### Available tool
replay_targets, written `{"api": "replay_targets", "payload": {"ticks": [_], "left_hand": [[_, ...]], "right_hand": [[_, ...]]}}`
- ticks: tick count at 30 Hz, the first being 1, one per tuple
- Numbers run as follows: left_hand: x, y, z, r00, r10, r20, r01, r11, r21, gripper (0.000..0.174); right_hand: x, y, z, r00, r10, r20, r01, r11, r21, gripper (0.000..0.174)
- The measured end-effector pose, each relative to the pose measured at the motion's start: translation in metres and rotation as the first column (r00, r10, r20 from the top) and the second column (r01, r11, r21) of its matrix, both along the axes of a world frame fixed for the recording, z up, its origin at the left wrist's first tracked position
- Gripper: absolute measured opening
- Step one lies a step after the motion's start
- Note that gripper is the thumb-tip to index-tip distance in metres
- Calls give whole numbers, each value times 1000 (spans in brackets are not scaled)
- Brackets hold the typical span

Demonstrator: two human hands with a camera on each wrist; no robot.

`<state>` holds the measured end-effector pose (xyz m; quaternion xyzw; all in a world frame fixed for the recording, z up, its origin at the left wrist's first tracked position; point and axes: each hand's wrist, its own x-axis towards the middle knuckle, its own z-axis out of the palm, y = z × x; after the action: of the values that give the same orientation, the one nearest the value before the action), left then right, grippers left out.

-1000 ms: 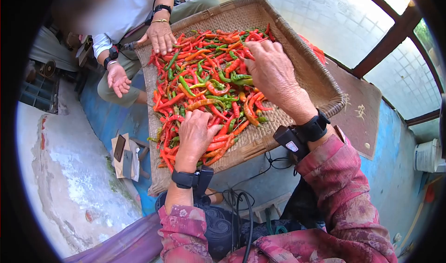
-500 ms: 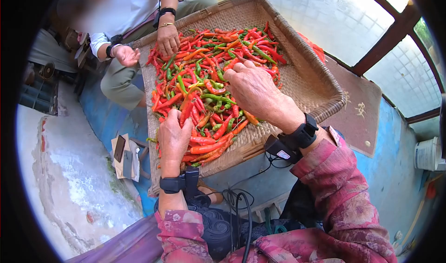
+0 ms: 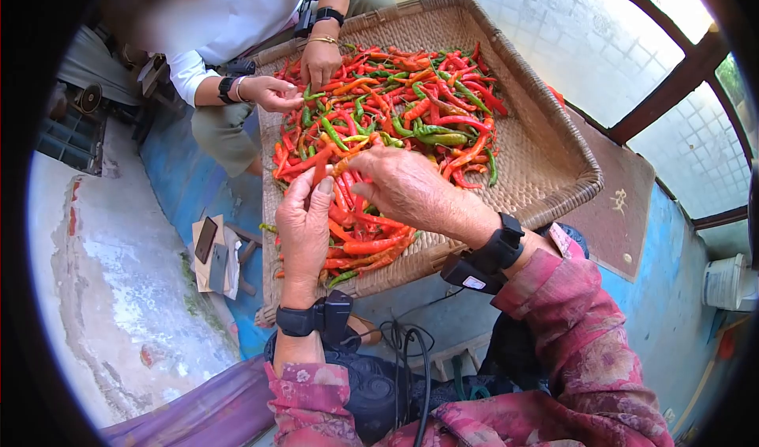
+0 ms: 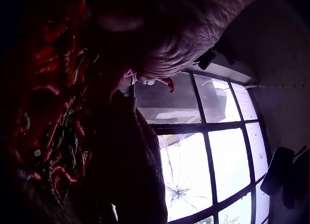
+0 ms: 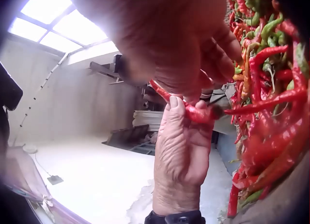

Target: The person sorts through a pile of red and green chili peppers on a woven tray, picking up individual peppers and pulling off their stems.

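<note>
My left hand (image 3: 305, 226) pinches a red chili pepper (image 5: 198, 114) between thumb and fingers, above the near left part of a pile of chili peppers (image 3: 455, 99). Close against it is my right hand (image 3: 419, 190), its curled fingertips at the same chili pepper; they partly hide it in the right wrist view. The pile, mostly red with some green and orange, lies in a shallow woven basket (image 3: 545, 103). The left wrist view is dark, with chili peppers (image 4: 53, 132) at its left side.
Across the basket sits another person, one hand (image 3: 320, 61) down at the chili peppers and the other (image 3: 270, 94) at the basket's left edge. Phones lie on a small stool (image 3: 217, 261) at the left. A white bucket (image 3: 723, 281) stands far right; black cables (image 3: 407, 336) hang below the basket.
My left hand has lifted a chili pepper from the pile. My right hand has moved left and nearer, from the far side to my left hand. The other person's hands have come together over the basket.
</note>
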<state>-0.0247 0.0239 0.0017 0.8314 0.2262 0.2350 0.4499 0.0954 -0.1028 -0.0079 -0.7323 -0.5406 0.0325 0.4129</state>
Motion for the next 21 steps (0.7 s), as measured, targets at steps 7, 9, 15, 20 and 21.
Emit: {"api": "replay_targets", "payload": {"ticks": [7,9,15,20,21], "left_hand": [[7,-9,-1,958,23,284,72,945,-320,23],[6,-13,5,974,0,226,24,994,-103,20],[10,-12,3,944,110,311,-42,975,-218,20],[16,-21,10,926,78,368,26,963,-269,22],[18,-22,9,928,63,366,34,967,-254,22]], "right_hand": [[-12,13,-3,903,162,-398,-174,985,7,32],[-11,12,-3,862,183,-473,-187,982,39,33],[-6,-3,0,968,171,-185,-215,943,-255,27],[24,-18,15,970,-60,235,192,784,-590,12],[35,-25,17,954,-124,272,263,778,-571,9]]}}
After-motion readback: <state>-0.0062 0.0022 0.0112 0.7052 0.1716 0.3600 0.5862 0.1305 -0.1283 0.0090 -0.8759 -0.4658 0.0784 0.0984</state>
